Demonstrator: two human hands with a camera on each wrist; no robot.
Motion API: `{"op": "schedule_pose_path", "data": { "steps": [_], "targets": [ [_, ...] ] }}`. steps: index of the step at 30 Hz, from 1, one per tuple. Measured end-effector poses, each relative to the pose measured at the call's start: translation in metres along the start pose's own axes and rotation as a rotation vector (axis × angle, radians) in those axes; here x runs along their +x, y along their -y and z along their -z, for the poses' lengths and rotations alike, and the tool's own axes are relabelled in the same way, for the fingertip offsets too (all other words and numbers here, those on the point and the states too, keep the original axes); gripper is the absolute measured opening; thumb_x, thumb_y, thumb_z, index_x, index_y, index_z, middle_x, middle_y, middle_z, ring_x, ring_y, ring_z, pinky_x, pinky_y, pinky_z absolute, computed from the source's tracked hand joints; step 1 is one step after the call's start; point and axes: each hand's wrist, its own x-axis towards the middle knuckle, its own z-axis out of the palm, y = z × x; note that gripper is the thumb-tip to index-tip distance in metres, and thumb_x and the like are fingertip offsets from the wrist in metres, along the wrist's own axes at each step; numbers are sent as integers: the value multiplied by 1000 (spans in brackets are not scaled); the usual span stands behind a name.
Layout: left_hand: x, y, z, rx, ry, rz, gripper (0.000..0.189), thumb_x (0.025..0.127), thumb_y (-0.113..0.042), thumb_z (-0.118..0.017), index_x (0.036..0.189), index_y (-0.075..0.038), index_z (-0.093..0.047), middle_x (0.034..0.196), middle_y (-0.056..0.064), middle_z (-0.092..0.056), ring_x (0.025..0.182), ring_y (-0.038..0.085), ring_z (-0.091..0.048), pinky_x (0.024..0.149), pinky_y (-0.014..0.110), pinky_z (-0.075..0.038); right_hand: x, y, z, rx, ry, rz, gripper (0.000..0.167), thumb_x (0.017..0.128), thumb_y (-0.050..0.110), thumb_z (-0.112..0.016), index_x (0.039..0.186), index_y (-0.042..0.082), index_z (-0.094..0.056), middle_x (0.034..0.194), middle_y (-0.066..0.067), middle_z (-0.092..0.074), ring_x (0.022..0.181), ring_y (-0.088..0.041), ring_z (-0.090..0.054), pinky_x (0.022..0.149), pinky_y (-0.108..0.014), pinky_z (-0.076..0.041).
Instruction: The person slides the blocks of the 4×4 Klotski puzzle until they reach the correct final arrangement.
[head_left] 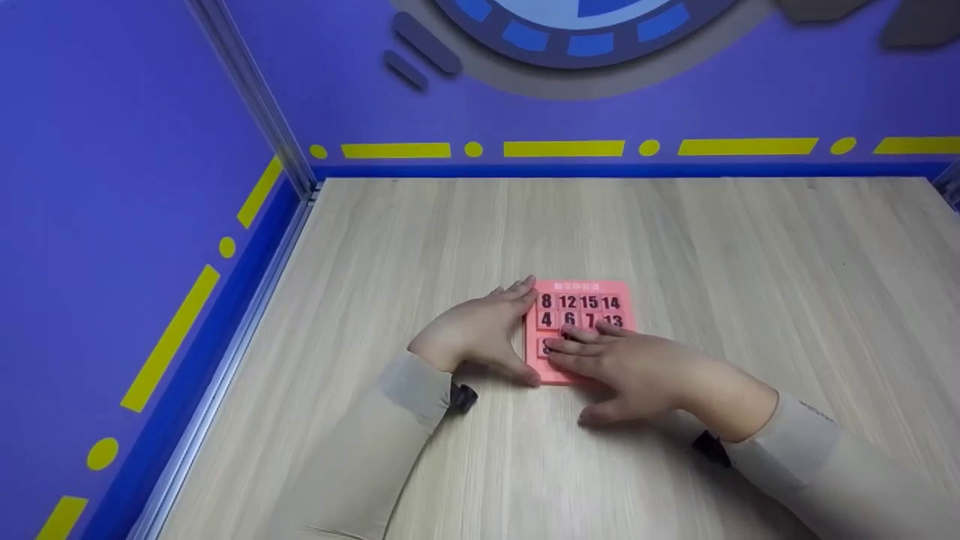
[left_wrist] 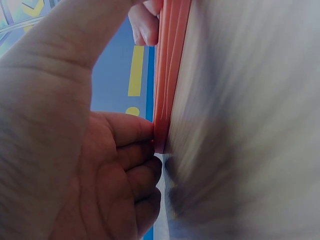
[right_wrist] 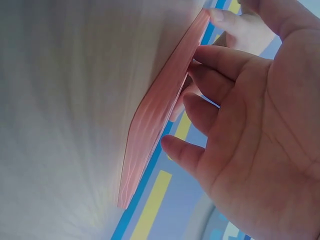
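A pink sliding number puzzle (head_left: 616,288) lies flat on the wooden table, its black-numbered tiles facing up. The left hand (head_left: 484,326) holds the puzzle's left side, thumb at the near corner and fingers at the far corner. In the left wrist view, its fingertips meet the pink side edge (left_wrist: 170,75). Over the lower right of the puzzle lies the right hand (head_left: 637,367), fingers extended, fingertips on the tiles of the lower rows. The upper rows read 8, 12, 15, 14 and 4, 6, 7, 13. Most lower tiles are hidden under the right hand.
The light wooden table (head_left: 412,232) reaches back to a blue wall (head_left: 750,105) with yellow dashes and dots. Another blue panel (head_left: 112,187) stands along the left side, with a metal post (head_left: 259,97) in the corner.
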Motion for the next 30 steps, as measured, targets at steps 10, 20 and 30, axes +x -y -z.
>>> {"op": "schedule_pose_path", "data": {
  "steps": [10,20,30],
  "targets": [
    [-2,-2,1,-7,7,12,139,80,-62,-97,181,-6,-20,193,1,-3,180,22,-9,148,39,-16,6,-9,4,-6,-6,-6,84,105,52,-73,176,19,-43,185,-4,-39,175,-37,-29,143,-68,-26],
    [0,-1,-1,-10,3,17,141,77,-62,-98,181,-6,-21,193,2,-4,180,25,-11,148,40,-16,-11,-8,2,-24,-18,-26,90,104,54,-74,179,18,-37,188,-4,-33,175,-34,-30,143,-65,-27],
    [0,0,0,-16,-2,19,144,76,-62,-100,180,-5,-19,192,3,-3,180,22,-9,148,39,-12,-31,1,0,-43,-22,-33,86,105,61,-71,173,14,-49,180,-8,-47,171,-38,-39,141,-69,-29]
  ]
}}
